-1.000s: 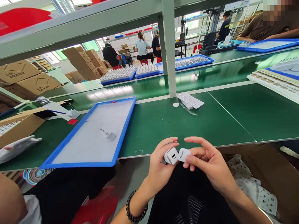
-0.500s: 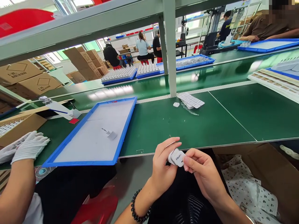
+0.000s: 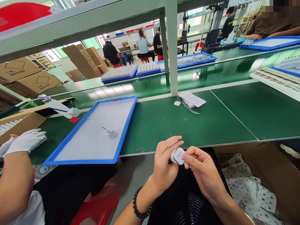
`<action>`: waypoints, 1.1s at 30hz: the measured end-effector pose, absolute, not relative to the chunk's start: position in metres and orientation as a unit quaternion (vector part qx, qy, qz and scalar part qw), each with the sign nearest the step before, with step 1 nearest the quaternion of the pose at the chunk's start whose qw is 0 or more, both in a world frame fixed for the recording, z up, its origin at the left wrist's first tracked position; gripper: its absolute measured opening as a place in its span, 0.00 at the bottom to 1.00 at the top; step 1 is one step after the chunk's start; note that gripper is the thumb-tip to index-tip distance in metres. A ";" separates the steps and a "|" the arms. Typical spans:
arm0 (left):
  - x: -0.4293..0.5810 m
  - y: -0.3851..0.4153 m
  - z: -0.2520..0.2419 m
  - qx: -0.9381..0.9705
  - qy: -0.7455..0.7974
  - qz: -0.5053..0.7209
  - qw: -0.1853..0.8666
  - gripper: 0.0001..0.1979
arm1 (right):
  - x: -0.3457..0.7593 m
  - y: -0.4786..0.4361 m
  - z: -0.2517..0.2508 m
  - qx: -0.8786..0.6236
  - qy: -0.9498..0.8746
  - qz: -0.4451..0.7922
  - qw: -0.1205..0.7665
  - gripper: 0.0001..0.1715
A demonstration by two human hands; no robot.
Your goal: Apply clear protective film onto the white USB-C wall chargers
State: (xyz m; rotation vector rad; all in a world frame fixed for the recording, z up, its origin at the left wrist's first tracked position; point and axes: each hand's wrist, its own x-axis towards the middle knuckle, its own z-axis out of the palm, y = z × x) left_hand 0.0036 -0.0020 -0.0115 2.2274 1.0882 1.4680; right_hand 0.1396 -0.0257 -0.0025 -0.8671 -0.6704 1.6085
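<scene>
My left hand [image 3: 166, 159] is closed around a white plug adapter [image 3: 173, 160] just in front of the bench edge. A small white rounded-square cover [image 3: 179, 156] with dark lettering lies against the adapter's face. At the cover's right corner, the thumb and fingertips of my right hand [image 3: 201, 166] pinch its edge. The fingers of my left hand hide most of the adapter's body. Another white plug adapter [image 3: 112, 134], pins showing, lies in a blue-rimmed tray [image 3: 126, 131] to the left.
White sheets of square pieces [image 3: 192, 99] and one loose white piece [image 3: 177, 103] lie on the green bench [image 3: 152, 125]. At left, a co-worker's gloved hand [image 3: 25, 142] rests near a cardboard box [image 3: 30, 123]. A metal post [image 3: 172, 50] rises behind. Filled trays [image 3: 120, 74] stand beyond.
The cover has turned and now sits more squarely on the adapter's face. My right fingertips stay at its edge. The co-worker's gloved hands have shifted slightly left.
</scene>
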 end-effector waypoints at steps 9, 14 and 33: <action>0.003 -0.003 -0.012 0.777 0.364 0.499 0.122 0.20 | 0.139 -0.024 -0.002 -0.388 -0.299 0.672 0.555 0.23; 0.003 -0.002 -0.013 0.779 0.363 0.499 0.110 0.20 | 0.138 -0.023 -0.003 -0.387 -0.301 0.669 0.559 0.24; 0.021 -0.005 -0.019 0.676 0.351 0.543 0.352 0.16 | 0.118 -0.017 -0.016 -0.377 -0.306 0.636 0.600 0.19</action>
